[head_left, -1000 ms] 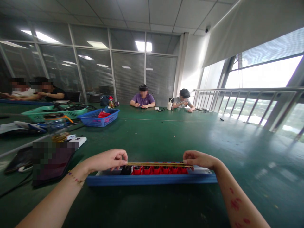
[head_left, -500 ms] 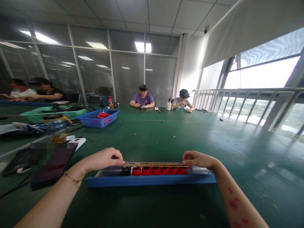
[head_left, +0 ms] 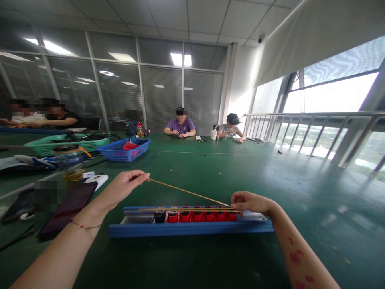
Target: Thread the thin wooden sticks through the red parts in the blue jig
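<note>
My left hand (head_left: 128,184) is closed in a pinch on the left end of a thin yellowish stick (head_left: 186,191), which slants down to the right. At its other end is my right hand (head_left: 252,202), fingers closed around the right ends of this stick and of further thin sticks (head_left: 180,209). Those others lie level above a long blue-edged metal channel (head_left: 186,230). Inside the channel sit a row of several red blocks (head_left: 197,217) and one black block (head_left: 159,217) at the left. My right fingertips are partly hidden behind the hand.
To the left are a dark tablet (head_left: 67,208), a glass jar (head_left: 70,164), a green basket (head_left: 42,147) with cables, and a blue basket (head_left: 120,155) with a red item. Two people sit across the green table (head_left: 192,168); others sit far left.
My left hand has risen up and left, lifting one stick's left end away from the other sticks. My right hand stays in place over the channel.
</note>
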A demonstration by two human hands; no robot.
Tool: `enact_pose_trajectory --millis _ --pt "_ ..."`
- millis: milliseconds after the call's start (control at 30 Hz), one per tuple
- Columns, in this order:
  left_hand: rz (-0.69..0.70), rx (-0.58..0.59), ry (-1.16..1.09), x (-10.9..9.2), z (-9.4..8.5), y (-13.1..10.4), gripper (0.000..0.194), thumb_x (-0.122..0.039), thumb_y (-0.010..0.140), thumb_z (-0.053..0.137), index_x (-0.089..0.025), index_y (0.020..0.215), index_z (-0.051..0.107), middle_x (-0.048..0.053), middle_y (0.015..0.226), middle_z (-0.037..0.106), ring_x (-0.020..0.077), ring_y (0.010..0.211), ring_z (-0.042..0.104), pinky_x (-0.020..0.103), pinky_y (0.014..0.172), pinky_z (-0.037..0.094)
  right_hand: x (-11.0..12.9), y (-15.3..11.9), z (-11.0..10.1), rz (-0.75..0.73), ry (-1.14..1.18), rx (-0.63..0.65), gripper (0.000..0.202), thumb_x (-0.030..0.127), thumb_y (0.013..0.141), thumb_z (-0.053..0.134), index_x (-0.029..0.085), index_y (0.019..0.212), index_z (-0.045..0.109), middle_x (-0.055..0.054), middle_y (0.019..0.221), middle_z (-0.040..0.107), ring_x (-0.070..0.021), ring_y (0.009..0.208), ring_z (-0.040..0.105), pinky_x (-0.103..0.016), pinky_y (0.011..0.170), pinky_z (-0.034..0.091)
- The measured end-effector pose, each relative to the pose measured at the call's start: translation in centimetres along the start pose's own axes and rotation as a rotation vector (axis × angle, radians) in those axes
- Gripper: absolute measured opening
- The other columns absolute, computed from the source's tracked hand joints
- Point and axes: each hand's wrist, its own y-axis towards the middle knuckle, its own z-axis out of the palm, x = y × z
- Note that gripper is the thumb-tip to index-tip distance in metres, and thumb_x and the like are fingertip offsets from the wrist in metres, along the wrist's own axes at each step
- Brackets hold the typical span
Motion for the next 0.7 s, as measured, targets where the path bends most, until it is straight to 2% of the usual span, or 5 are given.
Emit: enact_pose_trajectory --millis 167,267,367,533,700 --pt "-0.028 -0.111 -0.17 3.1 -1.1 1.1 0.047 -0.055 0.074 0.045 -0.013 0.09 0.057 0.0 0.074 0.055 0.0107 0.067 0.045 0.019 0.059 0.035 -0.4 0.1 0.0 0.007 0.008 0.004 0.037 0.045 0.067 0.061 0.014 0.082 0.05 0.0 0.069 0.058 -0.0123 0.063 0.055 -0.023 0.059 0.042" --pt "-0.08 -0.131 -0.106 4.4 -1.1 1.7 0.049 -0.057 0.071 0.045 -0.014 0.09 0.059 0.001 0.078 0.059 0.0125 0.069 0.047 0.02 0.06 0.035 -0.6 0.1 -0.1 -0.008 0.023 0.016 0.035 0.043 0.066 0.063 0.014 0.081 0.049 0.0 0.068 0.058 -0.0122 0.063 0.054 -0.023 0.059 0.042" --pt "-0.101 -0.127 -0.025 4.9 -0.3 2.2 0.051 -0.06 0.071 0.043 -0.015 0.088 0.061 0.003 0.081 0.062 0.016 0.074 0.05 0.022 0.064 0.035 -0.5 -0.1 -0.2 -0.007 0.01 0.029 0.034 0.043 0.066 0.063 0.014 0.08 0.052 0.0 0.068 0.059 -0.0124 0.064 0.054 -0.023 0.06 0.042" --pt "-0.099 0.023 0.068 4.9 1.8 3.1 0.051 -0.061 0.069 0.042 -0.017 0.083 0.063 0.001 0.07 0.063 0.0184 0.071 0.054 0.023 0.061 0.036 -0.1 -0.4 -0.3 -0.006 -0.037 0.014 0.033 0.044 0.067 0.061 0.013 0.077 0.057 0.0 0.068 0.06 -0.0127 0.064 0.054 -0.023 0.062 0.042" --pt "0.052 0.216 0.189 4.8 3.6 4.8 0.036 -0.051 0.069 0.048 -0.02 0.078 0.063 0.0 0.075 0.065 0.0165 0.072 0.057 0.021 0.061 0.038 0.2 -0.5 -0.1 -0.007 -0.036 0.006 0.033 0.045 0.066 0.061 0.013 0.076 0.058 0.0 0.067 0.06 -0.0127 0.064 0.054 -0.023 0.061 0.042"
